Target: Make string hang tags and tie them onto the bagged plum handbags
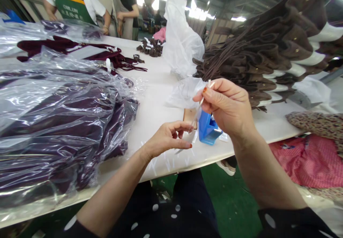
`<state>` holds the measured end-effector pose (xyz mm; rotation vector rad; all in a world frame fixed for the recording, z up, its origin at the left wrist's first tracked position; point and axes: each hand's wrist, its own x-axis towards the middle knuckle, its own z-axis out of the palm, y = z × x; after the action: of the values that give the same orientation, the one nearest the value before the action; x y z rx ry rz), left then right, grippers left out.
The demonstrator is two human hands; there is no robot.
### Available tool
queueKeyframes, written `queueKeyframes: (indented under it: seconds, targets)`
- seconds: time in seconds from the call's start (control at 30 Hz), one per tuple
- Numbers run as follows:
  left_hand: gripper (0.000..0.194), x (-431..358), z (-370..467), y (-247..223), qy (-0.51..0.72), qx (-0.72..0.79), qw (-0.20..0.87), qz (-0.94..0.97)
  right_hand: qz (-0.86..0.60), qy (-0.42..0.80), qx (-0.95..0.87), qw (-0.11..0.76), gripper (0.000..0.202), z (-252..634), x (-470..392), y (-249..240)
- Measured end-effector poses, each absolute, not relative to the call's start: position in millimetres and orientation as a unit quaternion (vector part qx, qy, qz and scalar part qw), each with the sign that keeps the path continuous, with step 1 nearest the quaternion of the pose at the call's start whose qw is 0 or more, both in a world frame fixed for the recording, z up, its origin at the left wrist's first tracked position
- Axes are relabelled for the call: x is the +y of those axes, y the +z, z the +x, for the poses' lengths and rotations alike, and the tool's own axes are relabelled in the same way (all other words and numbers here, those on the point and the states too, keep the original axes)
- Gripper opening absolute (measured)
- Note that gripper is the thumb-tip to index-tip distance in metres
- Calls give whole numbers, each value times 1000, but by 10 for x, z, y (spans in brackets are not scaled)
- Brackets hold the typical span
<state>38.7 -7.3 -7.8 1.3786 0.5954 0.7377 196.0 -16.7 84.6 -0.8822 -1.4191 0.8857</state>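
- In the head view, we are seeing a thin, glossy whitish strip [201, 100] between our hands, above the white table [152, 88], near a blue plastic holder [207, 129];
- our raised right hand [230, 104] is pinching its upper end; our left hand [170, 136] is sitting lower, half-curled, thumb and forefinger parted; its grip we cannot tell;
- the strip is slanting, long axis running upper right to lower left.
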Motion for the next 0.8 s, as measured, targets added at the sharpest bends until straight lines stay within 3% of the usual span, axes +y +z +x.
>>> queueKeyframes:
  seconds: [0.2, 0.47, 0.8]
  targets:
    - [39, -27, 448, -66, 278, 207, 781, 520, -379, 380, -615, 578, 19, 1938, -52, 870]
    - [31, -221, 530, -331, 296, 232, 810, 450, -388, 420, -570, 590, 22, 1938, 130, 777]
    - [27, -475, 482, -582, 272, 279, 882, 266, -459, 510, -464, 561, 26, 1845, 443, 232]
